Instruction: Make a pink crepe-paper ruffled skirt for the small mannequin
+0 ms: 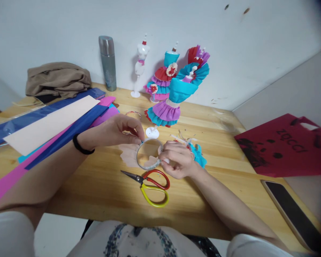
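A thin roll of tape (137,159), seen as a ring with some print on its inner side, is held upright between my hands over the table. My right hand (178,159) grips its right side with curled fingers. My left hand (120,132) pinches at the upper left of the ring, thumb and forefinger together; whether a tape end lies in that pinch cannot be made out. Pale pink paper pieces (128,155) lie under and behind the roll. Closer to me rest scissors (141,179) with one red and one yellow handle, blades pointing left.
Behind stand a bare white mannequin (142,53) and mannequins in ruffled paper dresses (171,110). Blue scraps (198,155) lie right of my hand. Coloured paper strips (53,123), a brown cloth (57,80) and a flask (108,66) are left; a red bag (286,146) and phone (291,210) right.
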`<state>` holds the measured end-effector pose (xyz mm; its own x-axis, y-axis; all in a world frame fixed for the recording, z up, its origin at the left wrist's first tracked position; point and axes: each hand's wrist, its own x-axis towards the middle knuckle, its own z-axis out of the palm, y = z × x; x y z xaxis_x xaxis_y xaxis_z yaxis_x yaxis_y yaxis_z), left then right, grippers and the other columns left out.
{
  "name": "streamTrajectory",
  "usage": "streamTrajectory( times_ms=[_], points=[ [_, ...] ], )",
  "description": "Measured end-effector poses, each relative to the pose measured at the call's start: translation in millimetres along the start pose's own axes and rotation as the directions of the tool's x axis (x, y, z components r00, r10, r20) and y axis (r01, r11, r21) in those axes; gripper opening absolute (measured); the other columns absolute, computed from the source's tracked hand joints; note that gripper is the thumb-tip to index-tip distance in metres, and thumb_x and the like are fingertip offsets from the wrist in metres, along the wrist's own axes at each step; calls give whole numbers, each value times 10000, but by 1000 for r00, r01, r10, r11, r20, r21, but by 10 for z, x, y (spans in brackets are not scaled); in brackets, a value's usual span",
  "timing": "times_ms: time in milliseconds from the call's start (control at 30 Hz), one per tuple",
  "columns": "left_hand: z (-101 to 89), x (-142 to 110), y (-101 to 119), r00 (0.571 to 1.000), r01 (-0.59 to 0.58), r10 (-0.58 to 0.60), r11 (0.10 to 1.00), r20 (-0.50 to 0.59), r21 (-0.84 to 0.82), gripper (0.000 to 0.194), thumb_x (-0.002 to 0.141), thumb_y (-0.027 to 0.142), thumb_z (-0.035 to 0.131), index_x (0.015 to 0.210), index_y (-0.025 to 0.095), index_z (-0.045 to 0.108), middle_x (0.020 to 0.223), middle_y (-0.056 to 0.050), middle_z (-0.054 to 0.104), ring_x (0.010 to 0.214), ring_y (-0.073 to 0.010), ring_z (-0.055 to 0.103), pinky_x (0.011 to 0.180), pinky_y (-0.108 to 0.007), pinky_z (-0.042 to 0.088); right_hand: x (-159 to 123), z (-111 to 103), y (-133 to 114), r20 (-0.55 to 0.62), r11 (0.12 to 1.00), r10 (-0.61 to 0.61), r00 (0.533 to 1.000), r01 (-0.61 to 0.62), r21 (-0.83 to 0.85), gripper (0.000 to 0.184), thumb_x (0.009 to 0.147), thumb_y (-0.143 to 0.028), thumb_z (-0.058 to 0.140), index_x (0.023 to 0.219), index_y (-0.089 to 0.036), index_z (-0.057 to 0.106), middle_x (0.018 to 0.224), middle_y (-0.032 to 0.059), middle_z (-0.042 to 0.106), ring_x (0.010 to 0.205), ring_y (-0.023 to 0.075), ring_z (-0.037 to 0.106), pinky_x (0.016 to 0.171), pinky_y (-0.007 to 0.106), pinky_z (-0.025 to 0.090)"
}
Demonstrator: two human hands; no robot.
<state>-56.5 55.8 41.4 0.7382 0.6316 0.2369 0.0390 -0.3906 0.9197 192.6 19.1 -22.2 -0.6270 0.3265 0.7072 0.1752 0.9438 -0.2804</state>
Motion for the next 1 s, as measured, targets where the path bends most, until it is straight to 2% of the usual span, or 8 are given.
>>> streamTrajectory(
  times_ms=[233,400,533,767,1000],
  points=[
    [-2,-1,-22,1000,-3,3,1000,-24,-28,123,777,225,731,803,123,667,769,-32,667,732,-111,619,669,-204,499,-15,5,11,10,1000,4,1000,-4,16,151,721,-62,553,780,-199,539,576,16,555,526,144,494,513,284,370],
    [-41,-20,37,1000,29,-29,1000,3,-8,175,786,284,732,820,124,670,782,-39,664,755,-120,614,692,-220,498,-7,-4,1,-2,999,17,1000,-17,36,143,732,-77,544,796,-205,540,579,8,552,519,141,479,504,277,361],
    [-72,-22,80,999,42,-43,999,32,17,274,816,396,692,841,123,678,798,-51,677,762,-132,612,694,-233,488,1,-11,-3,1,999,18,1000,-18,43,148,736,-78,540,805,-208,535,582,2,551,514,139,482,504,273,361],
    [-86,-15,68,1000,27,-27,999,2,26,442,844,571,584,838,143,696,836,-70,691,802,-160,624,749,-261,491,-4,-12,2,-4,998,29,1000,-29,48,140,731,-88,548,800,-210,544,580,5,557,506,141,490,498,276,363],
    [-88,-24,50,998,58,-57,998,-36,13,416,861,533,582,842,133,695,834,-69,694,802,-159,623,770,-264,495,-5,-27,-7,10,998,50,999,-50,37,122,745,-99,542,796,-210,548,579,5,560,515,141,496,504,277,372]
  ],
)
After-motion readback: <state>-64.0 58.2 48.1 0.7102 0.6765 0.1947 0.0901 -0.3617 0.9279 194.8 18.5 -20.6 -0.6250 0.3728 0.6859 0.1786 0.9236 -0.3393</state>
